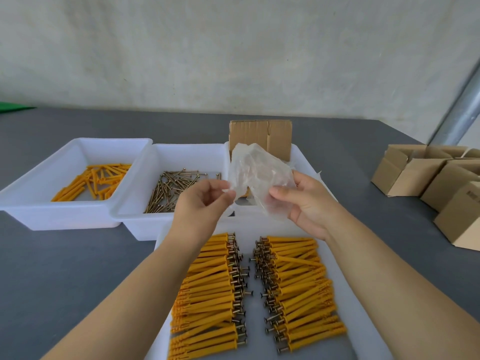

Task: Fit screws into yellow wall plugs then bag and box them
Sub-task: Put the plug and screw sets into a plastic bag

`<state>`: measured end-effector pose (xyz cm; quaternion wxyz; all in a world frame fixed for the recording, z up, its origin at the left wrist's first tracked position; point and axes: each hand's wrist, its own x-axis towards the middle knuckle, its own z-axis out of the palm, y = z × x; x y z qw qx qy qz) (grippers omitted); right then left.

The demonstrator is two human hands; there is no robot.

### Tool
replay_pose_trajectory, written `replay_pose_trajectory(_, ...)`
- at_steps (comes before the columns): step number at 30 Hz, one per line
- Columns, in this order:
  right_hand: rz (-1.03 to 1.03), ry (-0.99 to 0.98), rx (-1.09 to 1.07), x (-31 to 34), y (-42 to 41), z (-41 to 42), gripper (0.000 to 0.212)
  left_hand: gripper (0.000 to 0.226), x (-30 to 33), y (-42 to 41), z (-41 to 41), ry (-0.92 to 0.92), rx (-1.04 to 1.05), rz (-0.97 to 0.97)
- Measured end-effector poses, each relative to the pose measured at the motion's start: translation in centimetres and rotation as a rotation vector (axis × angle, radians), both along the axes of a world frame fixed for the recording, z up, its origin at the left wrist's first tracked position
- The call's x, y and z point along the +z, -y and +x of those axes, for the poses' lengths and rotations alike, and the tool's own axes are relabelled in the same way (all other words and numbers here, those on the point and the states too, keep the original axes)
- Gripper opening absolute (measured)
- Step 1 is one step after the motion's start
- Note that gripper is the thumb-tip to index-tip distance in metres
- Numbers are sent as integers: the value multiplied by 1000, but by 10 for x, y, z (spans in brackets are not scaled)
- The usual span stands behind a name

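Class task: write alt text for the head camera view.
Both hands, left hand and right hand, hold a clear bag above a tray with two rows of yellow plugs fitted with screws. Behind are tubs of loose plugs and loose screws.

plugs tub (39, 188) left of screws tub (145, 219)

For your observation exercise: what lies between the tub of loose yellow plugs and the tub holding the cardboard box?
In the head view, the tub of loose screws sits between the plug tub and the box tub.
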<state>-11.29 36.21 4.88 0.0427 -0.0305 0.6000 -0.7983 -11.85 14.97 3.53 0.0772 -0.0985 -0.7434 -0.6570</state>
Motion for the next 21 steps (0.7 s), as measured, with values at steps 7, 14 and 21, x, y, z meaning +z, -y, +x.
replay_pose_trajectory(7, 281, 30, -38, 2, -17, 1, 25, 25, 7, 18, -8, -58, 39, 402)
replay_pose_trajectory(14, 584, -4, 270, 30, -9, 20, 63, 16, 37, 18, 8, -197, -449, 17)
replay_pose_trajectory(21, 955, -319, 396, 74, 13, 49, 19, 12, 49, 32, 28, -223, -603, -322)
